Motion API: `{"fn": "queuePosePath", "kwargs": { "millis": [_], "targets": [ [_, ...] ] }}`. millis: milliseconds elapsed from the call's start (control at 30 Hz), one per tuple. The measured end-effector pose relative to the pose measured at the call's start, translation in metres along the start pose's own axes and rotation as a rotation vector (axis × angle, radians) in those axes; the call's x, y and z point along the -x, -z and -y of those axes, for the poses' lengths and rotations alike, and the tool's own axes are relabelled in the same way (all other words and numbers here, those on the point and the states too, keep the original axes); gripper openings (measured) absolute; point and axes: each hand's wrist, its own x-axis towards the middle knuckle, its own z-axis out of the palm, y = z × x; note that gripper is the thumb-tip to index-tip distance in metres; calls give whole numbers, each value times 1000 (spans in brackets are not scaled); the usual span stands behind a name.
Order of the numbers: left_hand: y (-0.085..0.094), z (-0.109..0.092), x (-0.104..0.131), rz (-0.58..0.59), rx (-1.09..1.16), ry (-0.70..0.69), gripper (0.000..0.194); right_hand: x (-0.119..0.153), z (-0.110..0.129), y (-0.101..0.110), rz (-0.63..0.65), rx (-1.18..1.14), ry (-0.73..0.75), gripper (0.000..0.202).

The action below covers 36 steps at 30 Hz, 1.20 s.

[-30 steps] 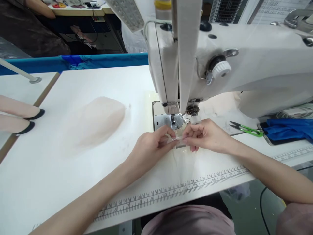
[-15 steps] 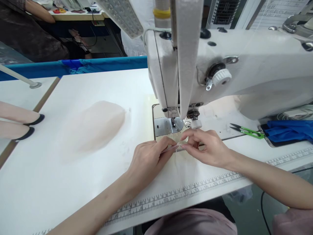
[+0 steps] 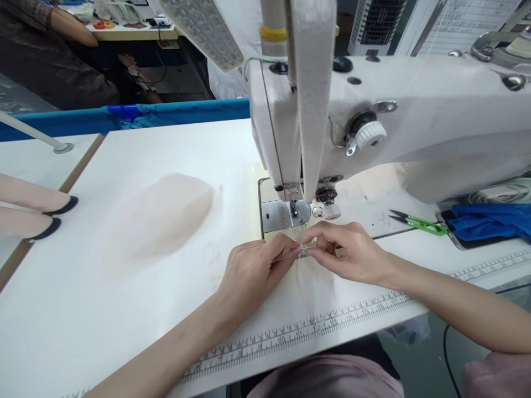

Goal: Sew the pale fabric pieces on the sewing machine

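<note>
Thumb and forefinger of my left hand (image 3: pixel 261 271) pinch a thin, see-through pale strip of fabric (image 3: pixel 287 255) just in front of the sewing machine's needle plate (image 3: pixel 274 215). My right hand (image 3: pixel 346 249) pinches the same strip at its right end, fingertips almost touching those of the left. How far the fabric runs beneath my hands is hard to make out. Behind them, the presser foot (image 3: pixel 294 209) and needle area of the white sewing machine (image 3: pixel 373 83) stand over the plate, apart from my fingers.
A sheer beige fabric piece (image 3: pixel 174 215) lies flat on the white table at left. Green thread snips (image 3: pixel 418 222) rest at right beside a blue cloth (image 3: pixel 489 221). A printed ruler (image 3: pixel 315 329) follows the front edge. Another person's arm (image 3: pixel 72 26) shows at upper left.
My right forefinger and thumb have moved slightly left and closed in on the strip near my left fingertips. My left hand stays almost still. The view has shifted a little.
</note>
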Motion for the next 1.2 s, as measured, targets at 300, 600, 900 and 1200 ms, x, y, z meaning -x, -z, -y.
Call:
{"fn": "queuePosePath", "kwargs": {
  "millis": [300,600,900,1200],
  "targets": [
    [1,0,1,-79,11,-86,13,-1,-5,-2,-54,107,120,14],
    [3,-4,2,4,55,-60,21,1,-6,12,-52,604,727,18],
    [8,-5,-1,258,185,257,21,-2,-8,1,-59,261,295,16],
    [-6,2,0,0,-343,32,26,-19,-20,-7,-47,362,-141,18]
  ]
}}
